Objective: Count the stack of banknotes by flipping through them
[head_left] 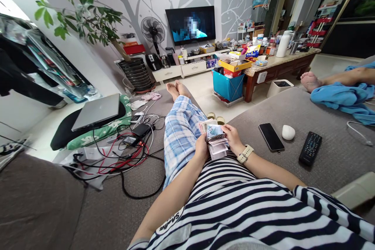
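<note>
Banknotes (216,139), a loose paper sheaf in pale pink, brown and blue: held above the lap, in front of the black-and-white striped shirt (231,175), blue note uppermost, lower ends fanned and uneven.

Left hand (202,147), bare: closed on the sheaf's left side. Right hand (233,137), bare, with a cream-strapped watch (245,154) at the wrist: fingers pinched at the upper right corner. The two are close together, with the paper between them.

Surroundings, as I read them from the head view: blue-and-white plaid trousers (178,140) just beyond; at right on the grey fabric sofa (281,117), a black smartphone (271,137), a white rounded object (288,132) I cannot identify, and a black button remote (310,148). At left, tangled black, red and white cables (125,160); farther, a closed silver laptop (98,111).

Risks, in my judgement: uneven ends suggest a weak grip on the inner notes; should the left hand loosen, some could slide onto the shirt or trousers. Thin paper may cling, so two notes could part as one. A hard pull at the pinched corner might crease or tear it.
</note>
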`<state>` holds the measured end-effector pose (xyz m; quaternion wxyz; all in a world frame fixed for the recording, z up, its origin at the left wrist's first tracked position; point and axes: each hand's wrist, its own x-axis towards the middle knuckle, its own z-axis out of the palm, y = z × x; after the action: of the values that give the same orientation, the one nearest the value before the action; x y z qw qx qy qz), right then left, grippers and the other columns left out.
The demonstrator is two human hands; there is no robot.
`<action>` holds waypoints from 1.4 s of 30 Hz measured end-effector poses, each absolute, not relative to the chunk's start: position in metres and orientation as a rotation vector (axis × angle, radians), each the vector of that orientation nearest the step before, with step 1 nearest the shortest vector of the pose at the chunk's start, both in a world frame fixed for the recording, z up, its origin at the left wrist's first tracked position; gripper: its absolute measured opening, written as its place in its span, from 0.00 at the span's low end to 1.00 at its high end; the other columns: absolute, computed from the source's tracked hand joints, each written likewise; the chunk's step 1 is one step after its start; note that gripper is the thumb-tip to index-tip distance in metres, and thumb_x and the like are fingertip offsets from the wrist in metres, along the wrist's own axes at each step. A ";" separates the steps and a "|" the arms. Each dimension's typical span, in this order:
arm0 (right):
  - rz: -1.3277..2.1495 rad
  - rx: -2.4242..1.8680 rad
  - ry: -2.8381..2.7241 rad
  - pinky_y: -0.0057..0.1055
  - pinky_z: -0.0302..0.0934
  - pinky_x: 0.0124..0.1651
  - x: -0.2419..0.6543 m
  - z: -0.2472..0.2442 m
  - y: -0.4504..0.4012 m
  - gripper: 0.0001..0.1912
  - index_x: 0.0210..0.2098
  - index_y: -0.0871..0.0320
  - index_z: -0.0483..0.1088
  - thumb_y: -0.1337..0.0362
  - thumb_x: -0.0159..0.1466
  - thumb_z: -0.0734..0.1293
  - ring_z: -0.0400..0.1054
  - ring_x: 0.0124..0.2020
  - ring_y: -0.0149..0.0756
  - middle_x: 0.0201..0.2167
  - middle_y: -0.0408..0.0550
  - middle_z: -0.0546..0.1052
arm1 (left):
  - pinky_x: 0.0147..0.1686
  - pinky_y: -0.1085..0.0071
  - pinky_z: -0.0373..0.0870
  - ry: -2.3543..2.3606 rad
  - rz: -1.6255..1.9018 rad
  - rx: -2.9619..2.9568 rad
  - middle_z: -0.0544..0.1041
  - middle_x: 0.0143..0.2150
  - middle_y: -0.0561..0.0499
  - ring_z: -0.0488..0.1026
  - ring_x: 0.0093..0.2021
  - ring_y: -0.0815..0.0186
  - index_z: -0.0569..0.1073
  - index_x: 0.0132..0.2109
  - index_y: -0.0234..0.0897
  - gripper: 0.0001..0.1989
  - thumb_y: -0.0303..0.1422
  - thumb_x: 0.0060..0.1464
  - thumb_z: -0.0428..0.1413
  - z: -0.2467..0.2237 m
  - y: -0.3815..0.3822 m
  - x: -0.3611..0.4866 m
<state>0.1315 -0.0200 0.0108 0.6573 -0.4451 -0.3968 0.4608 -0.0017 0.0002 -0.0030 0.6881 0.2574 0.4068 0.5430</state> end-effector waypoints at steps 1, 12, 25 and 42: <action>1.044 -1.007 -0.899 0.31 0.55 0.29 0.131 0.011 -0.020 0.19 0.25 0.55 0.69 0.46 0.52 0.71 0.60 0.24 0.33 0.22 0.40 0.68 | 0.42 0.66 0.75 0.914 1.219 0.578 0.83 0.34 0.45 0.79 0.35 0.60 0.80 0.38 0.30 0.11 0.31 0.47 0.59 -0.002 0.000 -0.002; 1.033 -1.046 -0.953 0.32 0.54 0.29 0.131 0.014 -0.023 0.23 0.20 0.55 0.66 0.43 0.52 0.73 0.58 0.21 0.32 0.16 0.40 0.67 | 0.43 0.63 0.75 0.946 1.258 0.577 0.82 0.32 0.46 0.79 0.34 0.60 0.78 0.37 0.31 0.11 0.32 0.45 0.61 -0.008 0.000 -0.003; 0.970 -1.118 -0.930 0.32 0.51 0.30 0.134 0.005 -0.018 0.18 0.20 0.55 0.65 0.50 0.50 0.72 0.56 0.25 0.33 0.20 0.39 0.65 | 0.47 0.60 0.75 0.867 1.235 0.582 0.83 0.34 0.45 0.80 0.37 0.57 0.78 0.39 0.33 0.12 0.30 0.44 0.65 -0.007 -0.003 -0.005; 1.057 -1.006 -0.899 0.31 0.52 0.30 0.132 0.011 -0.021 0.17 0.24 0.56 0.69 0.49 0.52 0.72 0.57 0.25 0.33 0.21 0.40 0.67 | 0.52 0.62 0.75 0.829 1.237 0.545 0.84 0.39 0.43 0.81 0.44 0.56 0.79 0.43 0.30 0.14 0.32 0.51 0.60 -0.016 0.005 -0.003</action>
<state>0.1317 -0.0215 0.0110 0.6548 -0.4438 -0.3964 0.4660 -0.0032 0.0048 -0.0158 0.7018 0.2449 0.3726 0.5555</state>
